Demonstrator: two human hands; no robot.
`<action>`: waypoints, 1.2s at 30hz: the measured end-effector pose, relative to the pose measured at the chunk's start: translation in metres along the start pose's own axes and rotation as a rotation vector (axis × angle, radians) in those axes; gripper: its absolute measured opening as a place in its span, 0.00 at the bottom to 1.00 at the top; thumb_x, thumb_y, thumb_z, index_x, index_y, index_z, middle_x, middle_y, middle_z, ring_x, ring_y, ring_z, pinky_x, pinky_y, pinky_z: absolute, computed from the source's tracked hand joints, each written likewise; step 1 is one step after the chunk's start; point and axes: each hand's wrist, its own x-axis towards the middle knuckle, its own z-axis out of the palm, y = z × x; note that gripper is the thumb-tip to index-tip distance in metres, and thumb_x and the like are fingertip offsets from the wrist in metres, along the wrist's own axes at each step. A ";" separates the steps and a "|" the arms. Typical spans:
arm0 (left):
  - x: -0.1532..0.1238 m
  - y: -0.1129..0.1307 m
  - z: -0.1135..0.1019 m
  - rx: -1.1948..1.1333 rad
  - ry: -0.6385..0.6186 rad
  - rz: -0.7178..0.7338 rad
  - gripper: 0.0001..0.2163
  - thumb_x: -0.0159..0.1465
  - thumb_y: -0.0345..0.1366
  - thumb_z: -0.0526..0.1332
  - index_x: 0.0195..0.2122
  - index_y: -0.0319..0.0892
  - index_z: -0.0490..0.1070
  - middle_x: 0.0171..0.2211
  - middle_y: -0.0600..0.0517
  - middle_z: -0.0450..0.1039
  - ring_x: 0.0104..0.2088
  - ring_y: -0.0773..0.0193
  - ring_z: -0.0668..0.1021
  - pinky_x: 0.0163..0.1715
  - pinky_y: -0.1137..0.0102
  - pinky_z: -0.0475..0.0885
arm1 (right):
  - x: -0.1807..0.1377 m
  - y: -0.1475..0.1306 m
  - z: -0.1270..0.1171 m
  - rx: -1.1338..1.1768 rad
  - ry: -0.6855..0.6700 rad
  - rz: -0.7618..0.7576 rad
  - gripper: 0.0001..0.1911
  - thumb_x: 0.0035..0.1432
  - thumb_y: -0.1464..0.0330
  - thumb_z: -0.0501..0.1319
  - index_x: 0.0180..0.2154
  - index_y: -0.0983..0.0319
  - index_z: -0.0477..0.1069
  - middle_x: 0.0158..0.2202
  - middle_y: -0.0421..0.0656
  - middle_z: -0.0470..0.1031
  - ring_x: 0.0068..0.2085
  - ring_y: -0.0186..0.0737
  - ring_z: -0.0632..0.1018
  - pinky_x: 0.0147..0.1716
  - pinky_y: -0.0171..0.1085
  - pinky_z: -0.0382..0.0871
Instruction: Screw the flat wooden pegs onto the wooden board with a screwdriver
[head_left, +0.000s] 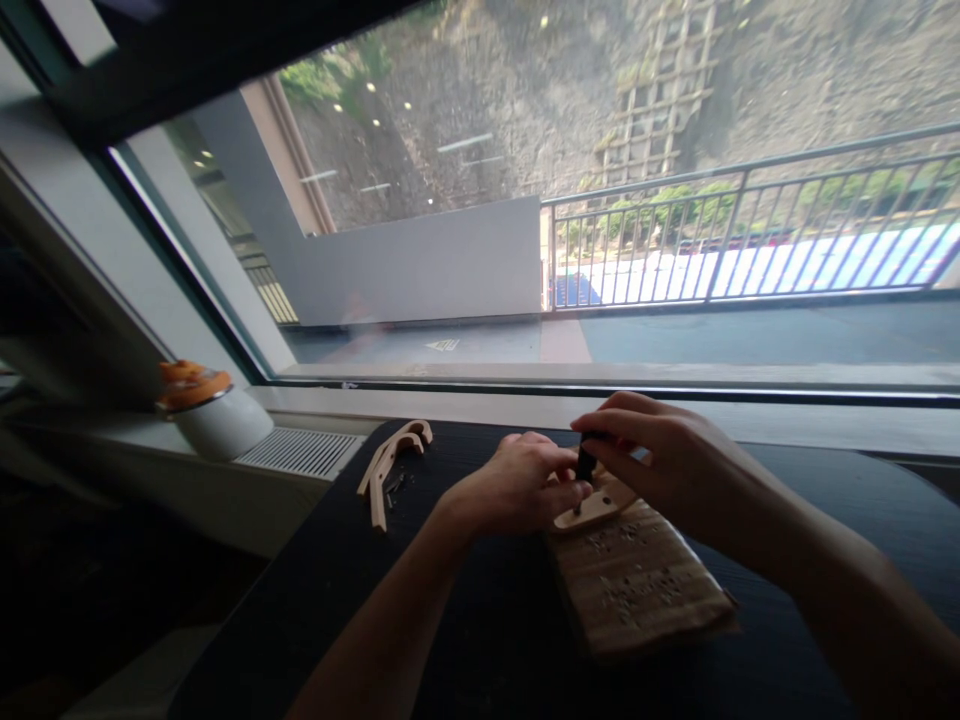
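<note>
My left hand (517, 485) is closed around a small light wooden piece (592, 508), pressing it onto a wooden board (637, 585) that lies on the black table (465, 640). My right hand (660, 455) is pinched on a small dark tool (583, 466), held upright with its tip on the wooden piece. The board's top is pitted with many small holes. Both hands meet over the board's far end.
Curved wooden parts (390, 462) and some small dark bits lie at the table's far left. A white pot with an orange lid (206, 410) stands on the sill by a vent grille (300, 450). A large window (600, 200) runs behind the table.
</note>
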 end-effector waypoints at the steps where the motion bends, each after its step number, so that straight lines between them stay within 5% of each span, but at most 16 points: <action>1: 0.000 0.000 0.000 -0.002 -0.001 -0.003 0.10 0.65 0.41 0.56 0.34 0.41 0.72 0.35 0.51 0.72 0.42 0.59 0.72 0.45 0.66 0.64 | 0.000 0.000 0.000 -0.014 0.002 0.008 0.11 0.60 0.71 0.56 0.40 0.59 0.76 0.36 0.43 0.76 0.32 0.33 0.75 0.29 0.32 0.65; 10: 0.000 0.006 -0.004 0.015 -0.040 -0.011 0.10 0.66 0.41 0.56 0.35 0.41 0.72 0.37 0.49 0.73 0.45 0.58 0.71 0.46 0.66 0.64 | 0.000 -0.002 0.003 -0.156 0.061 0.083 0.07 0.58 0.64 0.59 0.32 0.60 0.73 0.26 0.40 0.74 0.25 0.33 0.72 0.23 0.32 0.60; 17: -0.001 0.003 -0.004 0.016 -0.031 0.003 0.10 0.66 0.41 0.56 0.36 0.42 0.73 0.36 0.50 0.73 0.44 0.58 0.72 0.46 0.65 0.64 | -0.002 -0.001 0.000 0.054 0.031 -0.015 0.12 0.60 0.71 0.56 0.43 0.58 0.75 0.41 0.43 0.76 0.34 0.34 0.77 0.31 0.32 0.68; 30: 0.000 0.003 -0.001 0.027 0.002 -0.023 0.11 0.64 0.42 0.57 0.37 0.41 0.74 0.36 0.50 0.74 0.42 0.58 0.73 0.45 0.66 0.66 | 0.005 -0.007 0.008 0.011 0.043 0.007 0.10 0.59 0.71 0.57 0.39 0.59 0.77 0.34 0.42 0.75 0.30 0.33 0.74 0.28 0.32 0.65; 36: -0.001 0.003 -0.002 -0.011 0.001 -0.032 0.10 0.64 0.41 0.57 0.40 0.43 0.75 0.35 0.51 0.75 0.42 0.57 0.74 0.45 0.66 0.67 | 0.004 -0.005 0.011 0.057 0.034 -0.026 0.12 0.61 0.69 0.56 0.43 0.59 0.76 0.40 0.44 0.76 0.34 0.35 0.77 0.30 0.33 0.69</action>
